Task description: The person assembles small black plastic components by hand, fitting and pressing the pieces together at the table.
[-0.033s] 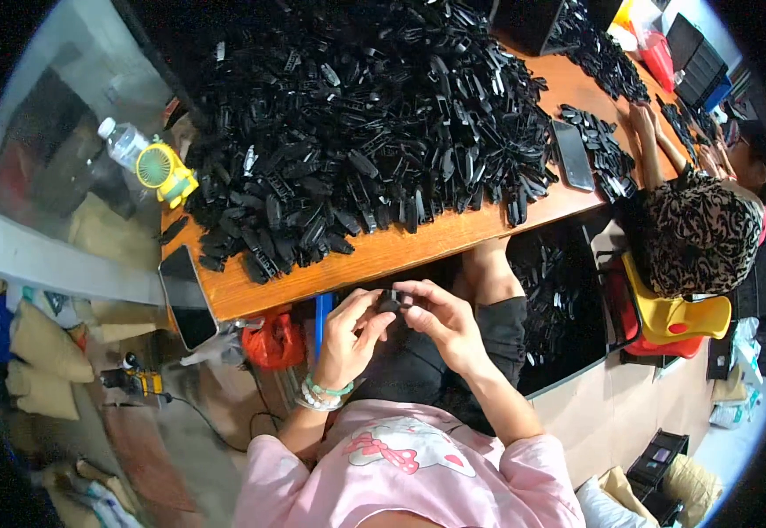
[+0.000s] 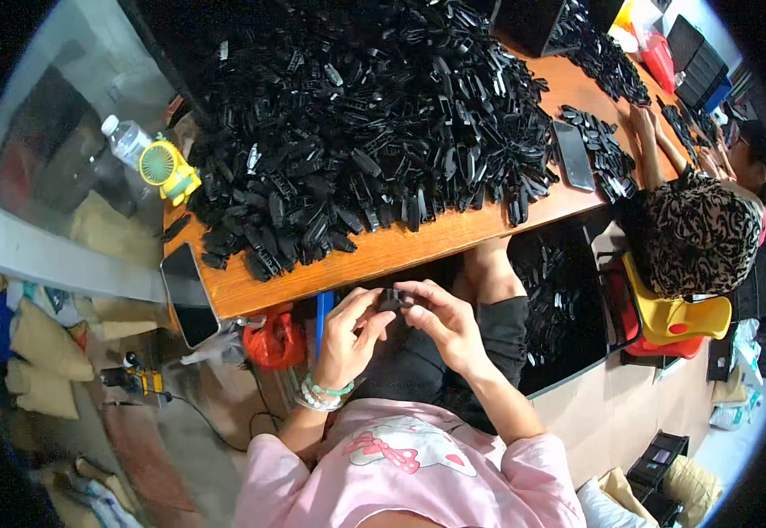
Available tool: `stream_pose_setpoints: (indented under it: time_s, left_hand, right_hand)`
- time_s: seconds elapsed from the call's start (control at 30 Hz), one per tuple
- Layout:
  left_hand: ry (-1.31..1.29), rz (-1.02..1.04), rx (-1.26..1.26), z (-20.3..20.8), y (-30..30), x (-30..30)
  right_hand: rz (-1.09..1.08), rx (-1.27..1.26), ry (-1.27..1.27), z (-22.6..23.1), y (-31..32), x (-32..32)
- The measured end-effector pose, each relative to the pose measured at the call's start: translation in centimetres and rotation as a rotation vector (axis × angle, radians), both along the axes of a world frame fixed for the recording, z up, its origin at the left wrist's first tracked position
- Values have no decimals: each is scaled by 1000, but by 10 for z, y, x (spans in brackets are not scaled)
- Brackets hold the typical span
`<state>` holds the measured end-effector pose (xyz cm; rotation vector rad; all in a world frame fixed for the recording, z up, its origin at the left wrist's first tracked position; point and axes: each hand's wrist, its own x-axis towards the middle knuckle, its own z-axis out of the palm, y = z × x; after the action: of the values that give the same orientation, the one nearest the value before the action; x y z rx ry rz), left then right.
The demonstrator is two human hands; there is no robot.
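Over my lap, in front of the table edge, my left hand (image 2: 350, 333) and my right hand (image 2: 442, 322) hold one small black plastic part (image 2: 393, 300) between them. The fingertips and thumbs of both hands pinch it from either side and cover much of it, so its exact shape does not show. Beyond my hands, a big heap of similar black plastic parts (image 2: 357, 158) covers much of the wooden table (image 2: 361, 270). Several of these parts are long and narrow with rounded ends.
At the table's left end are a phone (image 2: 189, 295), a yellow fan (image 2: 169, 171) and a clear bottle (image 2: 126, 141). Another phone (image 2: 573, 155) lies right of the heap. A red bag (image 2: 274, 340) hangs below the table. A person (image 2: 704, 233) works at the right beside a yellow chair (image 2: 678, 319).
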<state>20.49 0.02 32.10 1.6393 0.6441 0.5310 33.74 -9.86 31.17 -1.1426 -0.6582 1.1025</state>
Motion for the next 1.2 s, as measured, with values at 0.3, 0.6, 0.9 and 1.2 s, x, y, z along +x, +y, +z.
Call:
stream_pose_setpoints:
  time_s: [0.3,0.6,0.9,1.2]
  left_hand:
    - [-3,-31,361,10,12,4]
    - [-20,-43,364,21,2,13]
    - [-168,-107,-344,12,-19,7]
    - [-160,29,475,1,3,3]
  right_hand:
    - [46,61,-741,14,3,11]
    - [-45,124,-1023,11,-5,12]
    - [-252,73,-145,-2,-32,-2]
    - [-144,-56,-442,-2,-30,0]
